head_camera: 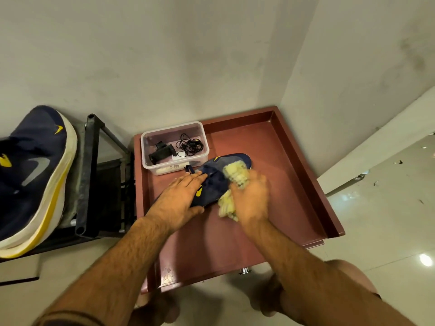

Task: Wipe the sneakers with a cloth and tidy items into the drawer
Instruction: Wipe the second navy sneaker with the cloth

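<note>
Wiping is under way inside the open drawer (303, 165), taken here as the landmark. A navy sneaker (216, 182) lies on the drawer floor near its middle. The left hand (181, 201) lies flat on the heel end, fingers fairly straight with the thumb round the lower edge, evidently to steady the shoe against the rubbing. The right hand (251, 198) is closed round a yellow cloth (235, 175), pressed to the side of the sneaker nearer the drawer's right wall; blur suggests it is moving. A clear plastic box (175, 148) sits in the drawer's back left corner, touching the sneaker's toe, and holds a black clip and a coiled black cord. Its front label is too small to read reliably. The second sneaker (35, 175) rests on a black rack left of the drawer, showing a grey swoosh mark and small yellow logos; no lettering is legible.
</note>
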